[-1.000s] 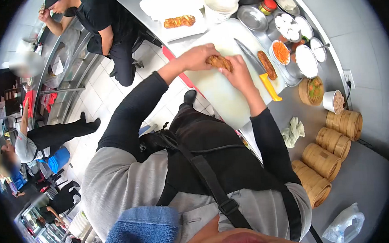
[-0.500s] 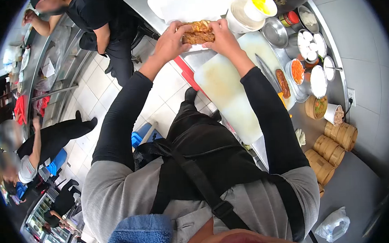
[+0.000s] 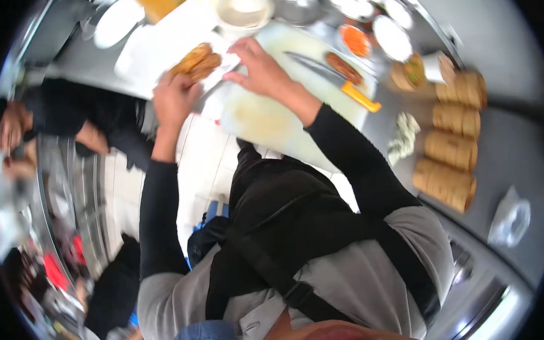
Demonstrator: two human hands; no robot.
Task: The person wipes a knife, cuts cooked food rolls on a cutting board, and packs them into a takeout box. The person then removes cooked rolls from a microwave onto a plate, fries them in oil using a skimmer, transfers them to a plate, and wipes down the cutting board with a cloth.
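Note:
At the counter's near edge, a golden-brown cooked food piece (image 3: pixel 200 63), which looks split lengthwise, lies on white paper. My left hand (image 3: pixel 176 100) has its fingers curled around the piece's lower left end. Over at the opposite side, my right hand (image 3: pixel 259 69) holds the edge of the white paper (image 3: pixel 228 64) between thumb and fingers, with motion blur there. Right of that hand, a knife with a yellow handle (image 3: pixel 360 96) rests on the pale cutting board (image 3: pixel 263 115). Beside the blade lies a browned strip of food (image 3: pixel 344 67).
Orange shreds fill a small bowl (image 3: pixel 356 41) near a white round container (image 3: pixel 392 38). A metal bowl (image 3: pixel 296 7) stands behind the board. Bamboo steamers (image 3: pixel 446 151) line the right, with a plastic bag (image 3: pixel 509 219) beyond. A person in black (image 3: pixel 72 113) is at the left.
Both hands and the food appear lower and further left in view. My right hand has let go of the food and moved onto the paper; my left hand stays on the food.

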